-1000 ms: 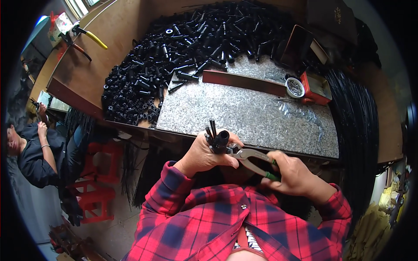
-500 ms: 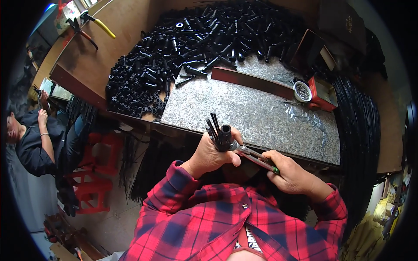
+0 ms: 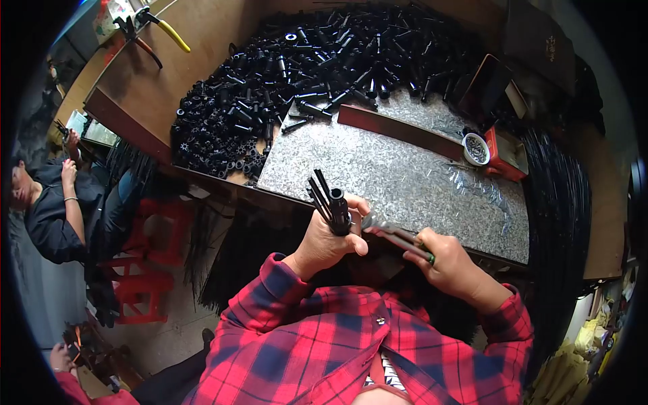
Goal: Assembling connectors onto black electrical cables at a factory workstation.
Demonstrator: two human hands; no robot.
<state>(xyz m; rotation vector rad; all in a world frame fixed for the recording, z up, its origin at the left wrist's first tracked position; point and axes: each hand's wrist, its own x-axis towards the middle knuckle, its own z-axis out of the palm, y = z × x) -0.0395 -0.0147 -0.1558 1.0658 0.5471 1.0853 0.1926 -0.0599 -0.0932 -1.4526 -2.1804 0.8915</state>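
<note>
My left hand (image 3: 316,244) is wrapped round a black tube (image 3: 337,210), held upright with its open round end toward me. Several thin black rods (image 3: 317,192) stand up beside the tube from the same grip; it looks like an umbrella runner with ribs. In my right hand (image 3: 447,264) is a pair of pliers (image 3: 403,241) with green on the handles. Their metal head, smeared by motion, points at the tube and sits just right of my left fingers, apart from the tube. The tube's lower end is hidden by my left hand.
A heap of black tubes (image 3: 317,61) lies behind the speckled stone slab (image 3: 398,182). On the slab are a flat bar (image 3: 398,133), a white cup of small metal pieces (image 3: 476,150) and a red box (image 3: 506,156). Long black rods (image 3: 557,196) hang at right. A co-worker (image 3: 57,216) sits left.
The pliers' head has pulled back to the right from the tube, along with my right hand. The tube has shifted slightly left. Another person's hand and sleeve have come in at lower left.
</note>
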